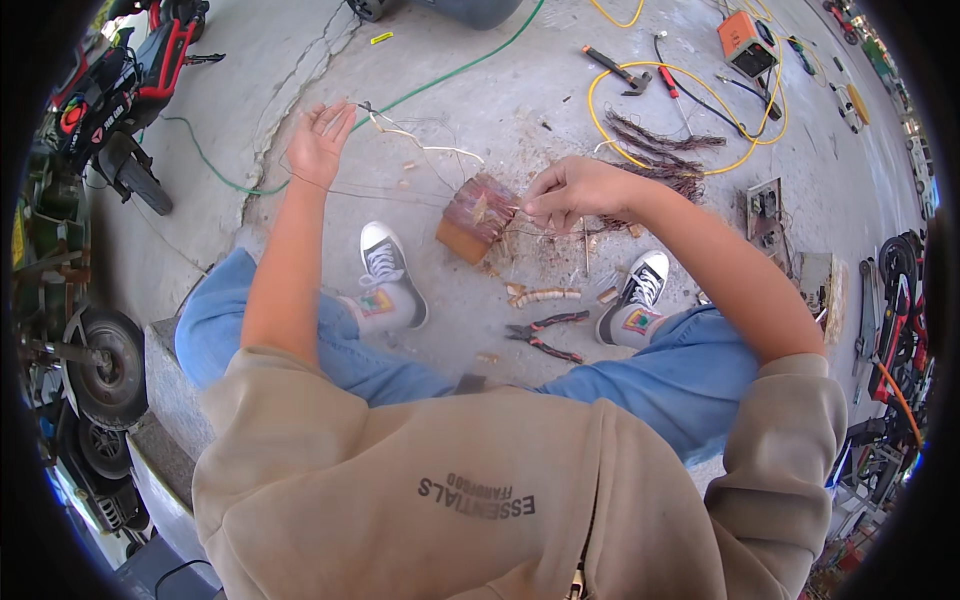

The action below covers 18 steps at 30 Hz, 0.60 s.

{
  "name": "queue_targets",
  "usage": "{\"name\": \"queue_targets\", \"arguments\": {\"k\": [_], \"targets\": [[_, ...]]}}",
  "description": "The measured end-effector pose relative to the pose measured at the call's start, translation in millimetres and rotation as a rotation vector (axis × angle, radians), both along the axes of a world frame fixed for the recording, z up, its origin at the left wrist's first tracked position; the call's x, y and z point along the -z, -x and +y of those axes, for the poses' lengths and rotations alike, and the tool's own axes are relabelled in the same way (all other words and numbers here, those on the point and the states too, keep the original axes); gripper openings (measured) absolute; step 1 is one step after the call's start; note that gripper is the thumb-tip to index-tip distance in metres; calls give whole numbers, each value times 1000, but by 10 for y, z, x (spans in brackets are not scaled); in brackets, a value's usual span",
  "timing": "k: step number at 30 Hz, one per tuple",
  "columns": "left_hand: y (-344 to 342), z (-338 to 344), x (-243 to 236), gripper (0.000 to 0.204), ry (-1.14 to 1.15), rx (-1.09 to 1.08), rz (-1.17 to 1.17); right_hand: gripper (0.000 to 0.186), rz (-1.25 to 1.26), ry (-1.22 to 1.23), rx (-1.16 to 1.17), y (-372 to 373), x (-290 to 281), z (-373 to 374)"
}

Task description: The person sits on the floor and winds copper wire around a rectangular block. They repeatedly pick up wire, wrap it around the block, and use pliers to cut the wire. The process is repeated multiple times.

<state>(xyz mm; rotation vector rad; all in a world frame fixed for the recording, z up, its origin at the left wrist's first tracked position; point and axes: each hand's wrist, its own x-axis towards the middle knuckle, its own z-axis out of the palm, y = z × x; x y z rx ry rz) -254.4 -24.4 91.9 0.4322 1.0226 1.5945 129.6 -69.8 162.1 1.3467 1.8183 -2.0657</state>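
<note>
My left hand point(316, 142) is raised at the upper left, fingers apart and slightly curled, with a thin dark wire point(356, 192) running just below it. My right hand point(566, 197) is closed in a pinch on fine wire at the right side of a block point(470, 222) with a reddish, wire-streaked top and orange side. A pale cord point(440, 148) lies beyond the block. Dark reddish wire strands point(655, 150) lie in bundles behind my right hand. Pliers point(540, 335) with dark and red handles and pale curved scraps point(545, 294) lie between my shoes.
A hammer point(620, 74), red screwdriver point(668, 84), orange box-shaped machine point(745, 45), yellow hose point(760, 150) and green hose point(450, 65) lie ahead. Two-wheeled vehicles point(140, 170) crowd the left. Metal parts point(762, 225) lie at the right, with more red-and-black machinery point(890, 330) beyond.
</note>
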Motion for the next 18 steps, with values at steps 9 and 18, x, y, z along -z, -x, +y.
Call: {"name": "queue_targets", "arguments": {"k": [9,18], "targets": [[-181,-203,110,32,-21,21,-79,51,124,-701,134,932,1002,243],[-537,-110,-153,27,-104,365,301,44,116,-705,313,1372,1062,424]]}}
